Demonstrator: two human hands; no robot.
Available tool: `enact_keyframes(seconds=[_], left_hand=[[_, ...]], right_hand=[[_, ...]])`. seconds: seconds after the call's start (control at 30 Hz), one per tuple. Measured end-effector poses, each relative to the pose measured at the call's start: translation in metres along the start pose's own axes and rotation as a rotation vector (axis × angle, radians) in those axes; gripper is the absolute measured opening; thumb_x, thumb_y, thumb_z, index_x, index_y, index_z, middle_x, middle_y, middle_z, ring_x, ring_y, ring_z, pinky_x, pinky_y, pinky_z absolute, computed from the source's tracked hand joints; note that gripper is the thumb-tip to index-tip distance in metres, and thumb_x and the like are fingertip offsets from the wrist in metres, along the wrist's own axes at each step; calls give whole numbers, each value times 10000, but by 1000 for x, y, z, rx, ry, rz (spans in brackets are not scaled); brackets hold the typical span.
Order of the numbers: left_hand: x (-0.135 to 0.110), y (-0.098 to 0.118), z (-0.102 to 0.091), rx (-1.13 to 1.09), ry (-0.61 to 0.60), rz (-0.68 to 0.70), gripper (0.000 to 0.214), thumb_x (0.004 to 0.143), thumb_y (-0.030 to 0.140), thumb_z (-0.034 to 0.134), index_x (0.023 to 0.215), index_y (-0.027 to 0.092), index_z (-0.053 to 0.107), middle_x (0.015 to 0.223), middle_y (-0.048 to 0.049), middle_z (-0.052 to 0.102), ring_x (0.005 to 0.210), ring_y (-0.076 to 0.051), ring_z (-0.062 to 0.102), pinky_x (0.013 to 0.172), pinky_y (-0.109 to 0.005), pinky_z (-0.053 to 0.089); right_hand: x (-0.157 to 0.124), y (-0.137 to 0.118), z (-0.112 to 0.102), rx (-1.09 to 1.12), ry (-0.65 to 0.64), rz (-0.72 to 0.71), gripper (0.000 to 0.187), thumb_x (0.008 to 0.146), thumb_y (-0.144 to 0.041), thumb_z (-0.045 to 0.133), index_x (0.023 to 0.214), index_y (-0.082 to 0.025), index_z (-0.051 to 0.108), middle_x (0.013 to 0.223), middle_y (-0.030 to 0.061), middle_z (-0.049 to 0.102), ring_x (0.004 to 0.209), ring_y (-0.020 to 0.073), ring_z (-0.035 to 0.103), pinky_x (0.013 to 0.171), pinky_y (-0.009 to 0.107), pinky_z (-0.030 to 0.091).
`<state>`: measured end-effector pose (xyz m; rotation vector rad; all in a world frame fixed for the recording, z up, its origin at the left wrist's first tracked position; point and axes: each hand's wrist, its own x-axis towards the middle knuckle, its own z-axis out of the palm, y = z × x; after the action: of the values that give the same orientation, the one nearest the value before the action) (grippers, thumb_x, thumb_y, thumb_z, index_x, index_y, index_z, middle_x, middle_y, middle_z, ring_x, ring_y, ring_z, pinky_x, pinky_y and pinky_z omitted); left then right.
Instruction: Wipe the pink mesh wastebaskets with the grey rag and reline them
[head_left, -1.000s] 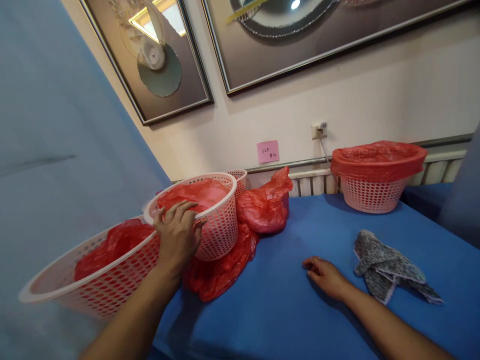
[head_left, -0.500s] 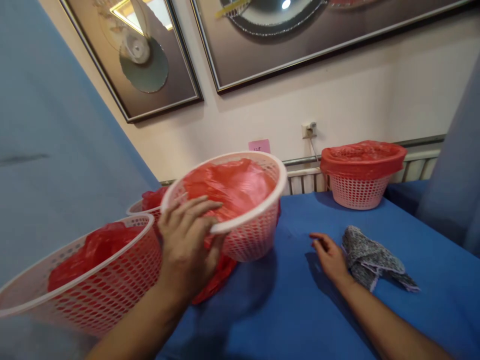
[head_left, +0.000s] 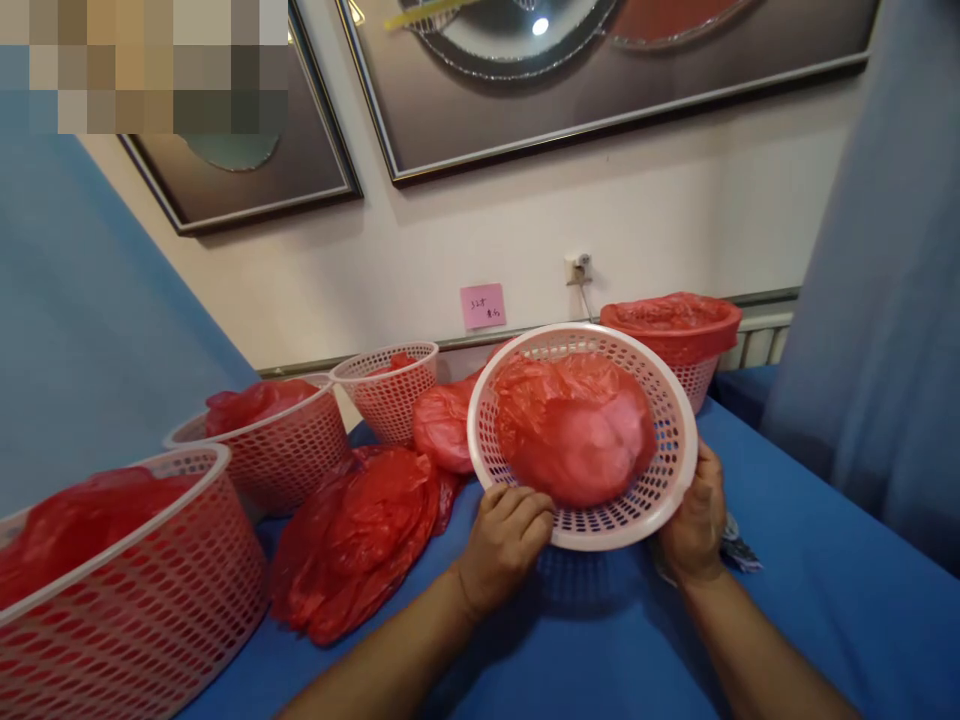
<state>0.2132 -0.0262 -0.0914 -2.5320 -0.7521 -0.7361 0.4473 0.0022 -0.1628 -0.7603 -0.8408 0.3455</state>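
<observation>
A pale pink perforated plastic basket (head_left: 679, 455) is held up over the blue-covered table, tilted so its inside faces me. A crumpled red plastic bag (head_left: 574, 430) lies in it. My left hand (head_left: 506, 545) is closed over the near rim, fingers curled inward. On the right side, my right hand (head_left: 694, 520) grips the basket's outer wall below the rim. The grey speckled cloth (head_left: 739, 548) shows behind that hand, mostly hidden; I cannot tell whether the hand touches it.
Red plastic bags (head_left: 360, 540) lie heaped left of the held basket. Baskets with red bags inside stand along the left: a near one (head_left: 172, 580), a middle one (head_left: 300, 450) and a far one (head_left: 386, 395). A red-lined basket (head_left: 694, 375) stands behind at right. Blue curtains (head_left: 885, 300) hang on both sides.
The basket has moved right in my left hand and tipped toward me. My right hand has come from beside the cloth onto the basket's right side. The view has shifted, showing more red bags.
</observation>
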Motion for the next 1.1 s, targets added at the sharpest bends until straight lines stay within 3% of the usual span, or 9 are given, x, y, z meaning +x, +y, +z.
enact_keyframes(seconds=[0.2,0.33,0.43,0.6,0.7,0.8,0.97,1.03,1.1], left_hand=[[-5,13,-15,-216,-117,-88,372,898,136,520,1244,262,575,1287,-91,696,1180,-262,651,1020,-488,499],[13,2,-35,-322,-153,-194,673,824,201,656,1459,239,436,1558,-165,461,1456,-337,414,1169,-581,377],[32,-12,-47,-500,-177,-259,613,823,217,694,1404,280,509,1588,-130,434,1468,-323,412,1185,-559,382],[61,-36,-44,-575,48,-463,442,902,214,620,1339,248,561,1531,-136,507,1449,-297,456,1193,-551,380],[74,-55,-28,-422,98,-566,601,833,253,710,1397,183,515,1579,-182,429,1494,-345,376,1232,-592,297],[76,-63,-12,-400,6,-645,863,742,263,799,1499,132,404,1611,-231,362,1505,-385,344,1234,-588,296],[50,-32,-2,-466,-285,-437,659,761,134,706,1396,228,559,1361,-131,649,1251,-328,623,1102,-521,482],[38,-16,-4,-516,-379,-350,632,760,210,756,1368,239,585,1358,-123,652,1231,-333,630,1073,-508,507],[32,-8,-7,-616,-383,-370,601,805,305,761,1372,243,575,1360,-119,653,1229,-315,636,1066,-485,519]], right_hand=[[-7,-3,-4,-13,23,78,673,818,-442,672,1416,-223,455,1357,118,573,1253,317,570,1087,579,429],[-6,-5,-2,10,122,95,606,809,-403,680,1354,-207,498,1274,101,616,1147,297,623,1057,586,452],[-6,-6,-1,-26,172,47,553,801,-389,680,1297,-191,536,1243,90,620,1135,293,615,1054,571,458],[-11,-4,0,-5,90,53,607,817,-376,635,1376,-208,467,1315,106,579,1217,315,585,1090,591,420],[-17,-7,3,-14,29,6,593,796,-371,666,1340,-206,496,1379,123,534,1296,337,530,1130,594,376],[-20,-10,5,-16,13,-35,573,797,-367,680,1319,-205,509,1391,132,521,1294,338,527,1137,599,359],[-22,-1,2,-26,5,-37,582,819,-372,657,1354,-211,492,1419,135,499,1334,352,490,1148,619,333],[-22,3,1,-27,3,-20,590,822,-368,650,1368,-213,487,1412,134,504,1333,357,489,1143,624,337],[-22,4,1,-30,1,-9,603,827,-369,642,1386,-213,477,1414,136,507,1322,353,499,1140,621,344]])
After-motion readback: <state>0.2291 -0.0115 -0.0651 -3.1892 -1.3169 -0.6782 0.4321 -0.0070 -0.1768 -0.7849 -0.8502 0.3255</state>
